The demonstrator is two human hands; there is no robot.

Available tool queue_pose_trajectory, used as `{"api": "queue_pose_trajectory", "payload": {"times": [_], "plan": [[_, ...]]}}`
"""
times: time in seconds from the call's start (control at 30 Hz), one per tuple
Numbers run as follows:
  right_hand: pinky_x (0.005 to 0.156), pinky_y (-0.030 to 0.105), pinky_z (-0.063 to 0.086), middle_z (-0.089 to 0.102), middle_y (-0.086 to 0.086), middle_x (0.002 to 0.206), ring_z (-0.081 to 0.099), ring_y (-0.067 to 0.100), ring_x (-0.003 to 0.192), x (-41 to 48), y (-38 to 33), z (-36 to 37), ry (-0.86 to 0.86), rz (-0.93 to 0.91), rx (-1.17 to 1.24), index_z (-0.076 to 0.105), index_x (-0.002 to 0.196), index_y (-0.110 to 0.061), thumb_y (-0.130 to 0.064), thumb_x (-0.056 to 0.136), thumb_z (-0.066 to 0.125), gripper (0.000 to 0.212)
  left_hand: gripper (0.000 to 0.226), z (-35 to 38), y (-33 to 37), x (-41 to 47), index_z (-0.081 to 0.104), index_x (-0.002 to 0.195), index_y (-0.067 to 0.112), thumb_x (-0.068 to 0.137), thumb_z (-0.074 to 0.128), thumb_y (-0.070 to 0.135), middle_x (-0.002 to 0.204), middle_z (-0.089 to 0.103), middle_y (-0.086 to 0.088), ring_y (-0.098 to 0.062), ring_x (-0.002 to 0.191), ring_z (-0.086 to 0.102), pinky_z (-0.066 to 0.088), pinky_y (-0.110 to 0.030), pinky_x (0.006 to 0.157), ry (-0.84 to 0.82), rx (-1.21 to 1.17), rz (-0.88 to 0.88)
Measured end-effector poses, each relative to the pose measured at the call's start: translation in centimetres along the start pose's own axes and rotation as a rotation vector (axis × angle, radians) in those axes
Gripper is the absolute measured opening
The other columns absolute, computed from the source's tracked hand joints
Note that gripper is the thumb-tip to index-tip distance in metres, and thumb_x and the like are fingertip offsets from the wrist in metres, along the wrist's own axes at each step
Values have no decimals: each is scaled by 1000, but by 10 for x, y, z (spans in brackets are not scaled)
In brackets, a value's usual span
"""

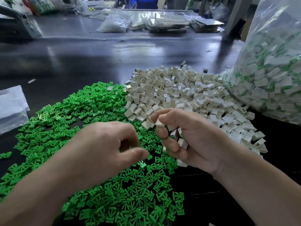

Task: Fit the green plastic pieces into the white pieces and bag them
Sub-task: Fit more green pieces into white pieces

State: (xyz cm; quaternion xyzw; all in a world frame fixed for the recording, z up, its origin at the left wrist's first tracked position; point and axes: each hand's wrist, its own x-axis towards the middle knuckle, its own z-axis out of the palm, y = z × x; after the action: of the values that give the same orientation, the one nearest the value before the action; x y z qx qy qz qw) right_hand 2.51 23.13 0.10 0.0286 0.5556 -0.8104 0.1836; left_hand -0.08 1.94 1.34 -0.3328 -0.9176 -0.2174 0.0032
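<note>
A wide pile of small green plastic pieces covers the dark table at left and front. Beside it on the right lies a heap of white box-shaped pieces. My right hand hovers where the two piles meet, its fingers curled round several white pieces, with one pinched at the fingertips. My left hand hangs just above the green pile, blurred, thumb and fingers curled toward each other; whether it holds a green piece I cannot tell.
A big clear plastic bag full of white-and-green assembled pieces stands at the right edge. A flat empty clear bag lies at far left. Further bags, trays and clutter sit across the dark table's far side.
</note>
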Motion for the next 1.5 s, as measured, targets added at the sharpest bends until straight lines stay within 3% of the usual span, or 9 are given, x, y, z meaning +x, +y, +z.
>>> {"api": "queue_pose_trajectory", "payload": {"times": [0.17, 0.5, 0.67, 0.93, 1.13, 1.27, 1.33, 1.4, 1.5], "plan": [[36, 18, 32, 60, 7, 75, 45, 13, 46, 2, -1, -3, -8, -24, 35, 75, 88, -19, -12, 79, 59, 20, 58, 7, 4, -2, 49, 89, 49, 61, 22, 91, 83, 51, 26, 9, 71, 46, 34, -17, 57, -113, 253, -8], [33, 18, 34, 65, 10, 79, 47, 13, 45, -4, -4, -5, -4, -36, 28, 75, 88, -21, -17, 82, 70, 8, 35, 20, 14, 4, 46, 115, 41, 90, 40, 65, 99, 43, 20, -2, 97, 41, 40, -22, 83, -154, 321, 50], [32, 18, 33, 60, 9, 74, 45, 12, 44, -3, -4, -5, 16, -20, 42, 74, 88, -20, -18, 78, 74, 10, 25, 23, 16, 8, 48, 106, 38, 92, 40, 57, 92, 38, 16, -4, 90, 33, 30, -22, 77, -176, 321, 79], [33, 19, 33, 60, 8, 74, 46, 14, 46, -2, -4, -4, 8, -29, 16, 73, 89, -18, -17, 80, 73, 9, 30, 27, 14, 3, 40, 96, 39, 87, 41, 68, 84, 33, 18, -6, 86, 35, 32, -27, 74, -163, 274, 100], [34, 18, 34, 61, 7, 74, 46, 14, 45, -3, 0, 0, 18, -24, -51, 74, 88, -20, -16, 85, 75, 6, 25, 27, 11, -2, 35, 84, 40, 86, 51, 59, 87, 46, 22, 10, 80, 40, 33, -10, 63, -41, 94, 51], [35, 18, 34, 62, 5, 74, 47, 13, 45, -2, -1, 1, 36, -29, -130, 75, 89, -20, -14, 92, 69, 8, 20, 17, 13, 3, 52, 83, 39, 78, 58, 57, 83, 60, 25, 0, 66, 56, 42, -13, 51, 201, -245, -54], [34, 18, 35, 62, 4, 73, 49, 12, 45, -3, -1, 2, 25, -62, -180, 75, 89, -19, -17, 93, 70, 7, 23, 14, 11, 4, 60, 84, 38, 78, 62, 60, 71, 64, 13, -6, 54, 57, 47, -17, 47, 297, -441, -120], [35, 19, 36, 63, 3, 74, 50, 12, 46, -5, 1, 3, 13, -102, -204, 74, 90, -19, -23, 91, 72, 5, 23, 12, 12, 6, 65, 87, 33, 81, 68, 54, 68, 66, 2, -14, 57, 61, 54, -30, 51, 301, -638, -164], [35, 19, 36, 63, 3, 74, 50, 11, 45, -7, 1, 5, -6, -146, -198, 73, 89, -20, -30, 86, 71, 11, 14, 11, 13, 7, 69, 84, 29, 76, 70, 40, 68, 68, -1, -14, 60, 65, 53, -24, 53, 299, -828, -179]]}}
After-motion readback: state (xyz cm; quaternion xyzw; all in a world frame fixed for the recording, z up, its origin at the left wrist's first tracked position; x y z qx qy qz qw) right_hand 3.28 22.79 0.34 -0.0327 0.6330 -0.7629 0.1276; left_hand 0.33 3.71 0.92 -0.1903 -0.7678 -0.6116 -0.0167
